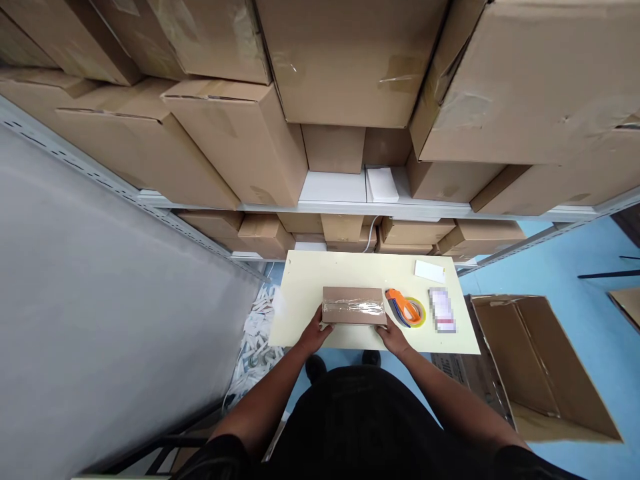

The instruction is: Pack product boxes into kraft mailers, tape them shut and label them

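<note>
A small cardboard box (354,293) lies on the pale yellow table (305,269), with a shiny strip of clear tape along its top. At its left end, my left hand (316,333) is closed on the side of the box, thumb at the front edge. My right hand (393,335) grips the opposite end in the same way. Just right of the box is an orange tape dispenser (395,297), lying against a roll of yellow tape (423,311). The undersides of both hands and some of the fingers are hidden.
A white box (429,271) and a blurred-out flat item (443,310) rest on the table's right side. Shelves of cardboard boxes (350,60) rise behind it. A large open carton (550,373) stands on the floor at right; paper scraps (257,333) lie at left, beside a grey wall (100,280).
</note>
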`<state>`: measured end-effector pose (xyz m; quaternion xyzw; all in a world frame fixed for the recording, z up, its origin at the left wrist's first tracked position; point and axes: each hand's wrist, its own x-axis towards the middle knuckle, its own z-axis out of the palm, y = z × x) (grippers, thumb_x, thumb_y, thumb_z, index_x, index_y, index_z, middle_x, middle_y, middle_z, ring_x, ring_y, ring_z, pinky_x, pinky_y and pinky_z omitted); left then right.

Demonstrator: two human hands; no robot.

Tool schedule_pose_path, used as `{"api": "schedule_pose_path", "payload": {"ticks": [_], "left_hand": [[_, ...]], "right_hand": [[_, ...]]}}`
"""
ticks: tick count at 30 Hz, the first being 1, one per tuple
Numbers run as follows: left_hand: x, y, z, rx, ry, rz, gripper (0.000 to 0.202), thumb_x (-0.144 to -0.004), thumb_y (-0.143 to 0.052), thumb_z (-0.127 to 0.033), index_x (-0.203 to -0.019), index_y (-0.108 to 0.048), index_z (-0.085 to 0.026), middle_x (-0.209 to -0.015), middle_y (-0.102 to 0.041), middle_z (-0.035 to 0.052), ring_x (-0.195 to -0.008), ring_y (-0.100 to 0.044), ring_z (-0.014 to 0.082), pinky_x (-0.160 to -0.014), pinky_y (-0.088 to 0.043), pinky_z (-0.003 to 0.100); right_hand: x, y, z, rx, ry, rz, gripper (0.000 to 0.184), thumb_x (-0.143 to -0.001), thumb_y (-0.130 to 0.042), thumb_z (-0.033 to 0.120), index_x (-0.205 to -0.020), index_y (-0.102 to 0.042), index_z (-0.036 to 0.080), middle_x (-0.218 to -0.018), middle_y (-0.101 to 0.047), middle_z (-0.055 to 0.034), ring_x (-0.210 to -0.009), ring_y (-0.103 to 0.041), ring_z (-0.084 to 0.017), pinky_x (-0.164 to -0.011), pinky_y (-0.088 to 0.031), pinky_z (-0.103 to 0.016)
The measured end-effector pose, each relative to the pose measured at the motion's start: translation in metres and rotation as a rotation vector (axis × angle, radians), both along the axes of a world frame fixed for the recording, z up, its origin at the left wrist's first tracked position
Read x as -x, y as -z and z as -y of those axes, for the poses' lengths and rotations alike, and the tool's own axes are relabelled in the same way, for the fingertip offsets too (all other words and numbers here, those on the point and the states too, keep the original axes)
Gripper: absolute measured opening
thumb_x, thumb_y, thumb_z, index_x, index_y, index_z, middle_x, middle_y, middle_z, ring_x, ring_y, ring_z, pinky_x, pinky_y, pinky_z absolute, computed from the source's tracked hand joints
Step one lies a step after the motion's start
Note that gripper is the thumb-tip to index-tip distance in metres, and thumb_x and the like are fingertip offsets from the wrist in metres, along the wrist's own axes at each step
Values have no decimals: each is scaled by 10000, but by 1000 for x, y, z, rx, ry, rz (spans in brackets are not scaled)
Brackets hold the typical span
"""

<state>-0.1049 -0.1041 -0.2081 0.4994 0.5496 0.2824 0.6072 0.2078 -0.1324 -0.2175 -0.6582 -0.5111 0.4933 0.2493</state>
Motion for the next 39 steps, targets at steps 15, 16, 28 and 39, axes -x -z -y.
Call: {"api": "schedule_pose_path", "payload": {"ticks": [15, 16, 28, 39], "left_hand": [[-12, -39, -32, -55, -50, -417, 655, -973, -448, -613, -1447, -563, -176, -1136, -650, 113, -1147, -625, 270, -1038, -467, 390], [-14, -39, -35, -51, -44, -418, 640, -976, -446, -609, -1426, -578, -173, -1130, -670, 116, -1160, -625, 279, -1036, -463, 392], [-10, -73, -1, -307, -75, -512, 332, -963, -508, -386, -1155, -692, -187, -1126, -668, 104, -1038, -654, 237, -896, -544, 369], [-101, -132, -57, -351, 335, -402, 253, -924, -546, -333, -1041, -729, -205, -1068, -707, 80, -972, -655, 234, -881, -504, 351]], "right_hand": [[11, -62, -48, 60, 42, 338, 528, -965, -373, 671, -784, -594, 227, -788, -686, -91, -774, -654, -272, -700, -482, -374], [12, -60, -50, 64, 27, 333, 520, -966, -383, 660, -769, -591, 226, -778, -686, -90, -758, -650, -265, -689, -476, -367], [-46, -17, -14, -108, 54, 915, 416, -937, -564, 474, -1147, -661, 129, -1212, -662, -213, -1165, -547, -374, -959, -389, -478], [-53, -50, 11, -82, 243, 441, 355, -858, -546, 521, -778, -676, 201, -775, -678, -80, -811, -631, -260, -717, -462, -320]]}}
